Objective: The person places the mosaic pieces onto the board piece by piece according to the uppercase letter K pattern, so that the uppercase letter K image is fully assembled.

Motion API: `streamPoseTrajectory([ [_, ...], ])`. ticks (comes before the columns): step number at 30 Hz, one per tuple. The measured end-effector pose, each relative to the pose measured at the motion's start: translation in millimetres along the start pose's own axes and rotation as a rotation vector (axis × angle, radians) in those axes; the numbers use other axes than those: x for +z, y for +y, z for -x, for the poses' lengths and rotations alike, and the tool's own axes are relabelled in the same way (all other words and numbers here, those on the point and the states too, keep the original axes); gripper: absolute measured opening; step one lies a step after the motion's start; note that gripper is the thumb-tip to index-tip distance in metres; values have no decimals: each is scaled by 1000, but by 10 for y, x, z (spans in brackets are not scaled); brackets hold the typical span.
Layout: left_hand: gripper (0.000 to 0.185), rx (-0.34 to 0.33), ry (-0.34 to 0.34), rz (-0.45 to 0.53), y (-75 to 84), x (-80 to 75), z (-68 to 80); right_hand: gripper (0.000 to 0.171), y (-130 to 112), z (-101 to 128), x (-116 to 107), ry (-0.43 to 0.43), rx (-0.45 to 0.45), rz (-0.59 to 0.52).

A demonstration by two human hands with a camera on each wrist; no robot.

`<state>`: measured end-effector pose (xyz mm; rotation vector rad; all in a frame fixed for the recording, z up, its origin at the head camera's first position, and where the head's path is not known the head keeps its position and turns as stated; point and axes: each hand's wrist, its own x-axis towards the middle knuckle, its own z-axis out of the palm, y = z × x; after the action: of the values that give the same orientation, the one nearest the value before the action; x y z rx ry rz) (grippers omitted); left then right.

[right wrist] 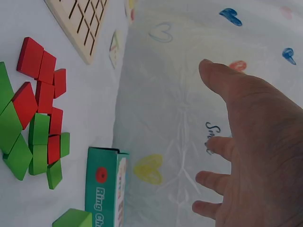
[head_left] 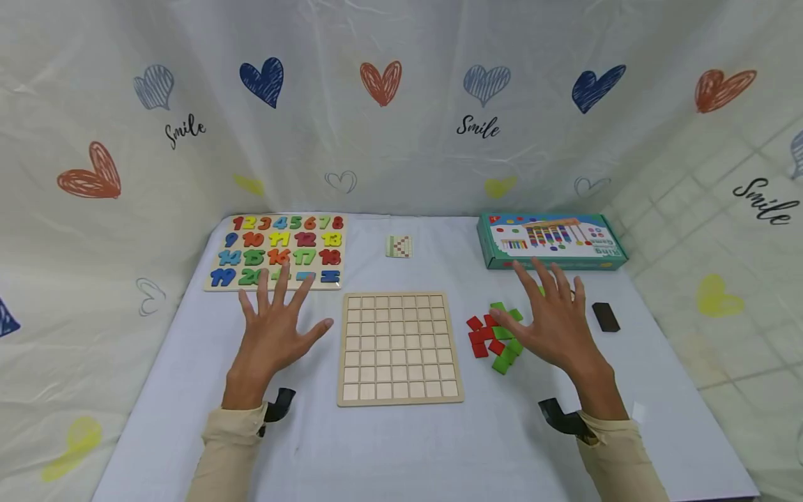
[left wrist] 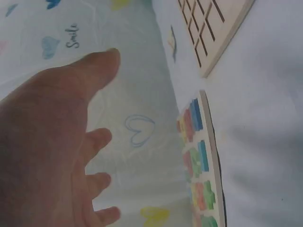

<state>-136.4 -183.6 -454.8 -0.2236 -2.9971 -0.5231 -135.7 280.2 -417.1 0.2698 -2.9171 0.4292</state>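
Observation:
My left hand [head_left: 271, 336] hovers with spread fingers over the table, between the number puzzle board [head_left: 210, 282] and a wooden grid board [head_left: 401, 402]. Nothing is in it. On the other side, my right hand [head_left: 558, 324] is also spread and holds nothing; it is above and beside a loose pile of red tiles [head_left: 479, 350] and green tiles [head_left: 500, 364]. In the right wrist view the flat red tiles [right wrist: 31, 57] and green tiles [right wrist: 9, 127] lie on the white cloth, apart from the hand. The grid board's square cells hold no coloured tiles.
A small card with a coloured pattern [head_left: 399, 246] lies behind the grid board. At the back right is a teal box [head_left: 552, 263], with a black rectangular object [head_left: 605, 317] in front of it. A curtain printed with hearts [head_left: 414, 160] hangs behind the table.

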Motion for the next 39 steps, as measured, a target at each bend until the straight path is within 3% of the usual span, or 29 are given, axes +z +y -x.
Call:
streamPoseTrajectory([
  [5,83,-15,-226,163,45,130,3,100,14,15,27,-12,6,-6],
  [8,79,-11,-290,217,63,252,2,99,10,8,34,-13,2,-9],
  [21,74,31,-293,251,-13,688,-20,90,62,-42,180,-66,0,8],
  [26,74,42,-296,279,-36,740,0,79,136,-97,275,-94,6,-30],
  [33,74,39,-311,304,-54,776,-7,62,264,-251,429,-254,92,14],
  [39,74,19,-321,324,-50,781,-4,56,320,-407,538,-346,89,80],
])
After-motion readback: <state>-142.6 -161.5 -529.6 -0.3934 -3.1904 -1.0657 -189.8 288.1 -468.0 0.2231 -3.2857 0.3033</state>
